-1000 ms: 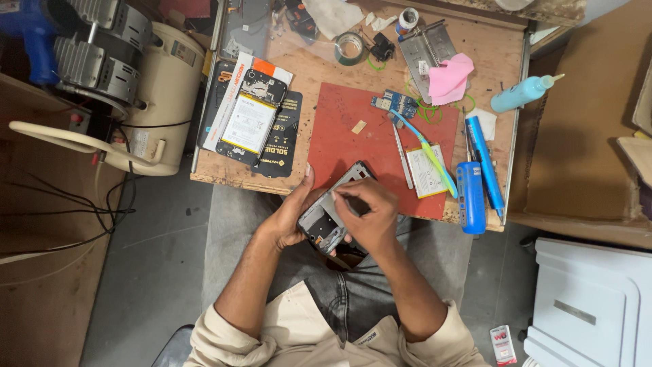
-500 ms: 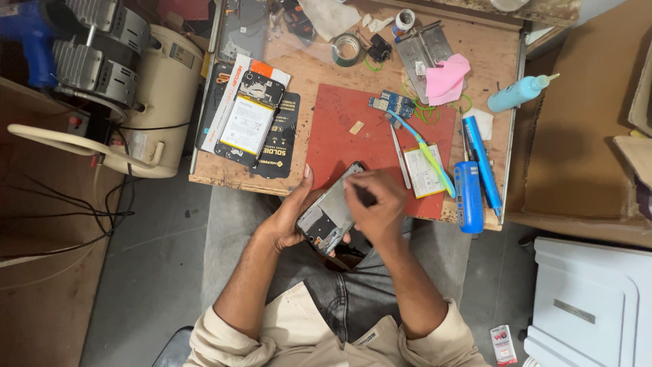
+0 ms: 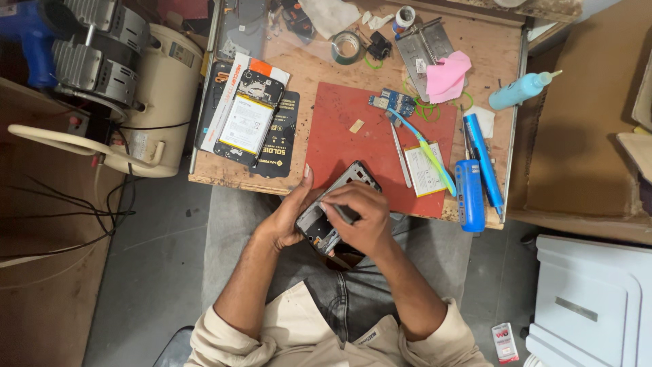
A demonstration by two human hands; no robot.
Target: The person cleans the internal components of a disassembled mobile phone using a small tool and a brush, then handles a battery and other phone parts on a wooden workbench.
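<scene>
1. The left hand (image 3: pixel 288 221) cradles an opened phone frame (image 3: pixel 336 204) from below and from the left, fingers wrapped round its edge, thumb up along the side.
2. The right hand (image 3: pixel 363 221) lies over the frame's right part, fingers pinched on a thin dark tool (image 3: pixel 343 213) pressed into the frame's inside. What kind of tool it is cannot be told.
3. The frame is held tilted at the near edge of the wooden table (image 3: pixel 305 81), partly over the red mat (image 3: pixel 360 143) and partly over the person's lap.
4. On the mat, right of the frame, lie a metal pry stick (image 3: pixel 401 155) and a flat white battery (image 3: pixel 424 170), with a blue and green toothbrush (image 3: pixel 424 146) across it.
5. Farther right, near the table's right edge, lie a stubby blue tool (image 3: pixel 468 196) and a long blue pen-shaped tool (image 3: pixel 483 162).
6. On the left of the table sits another opened phone (image 3: pixel 248 119) with its battery showing, resting on dark packages.
7. At the far side are a roll of tape (image 3: pixel 347 46), a pink cloth (image 3: pixel 447 75) and a light blue squeeze bottle (image 3: pixel 519 92).
8. Left of the table stands a cream-coloured air compressor (image 3: pixel 146 88).
</scene>
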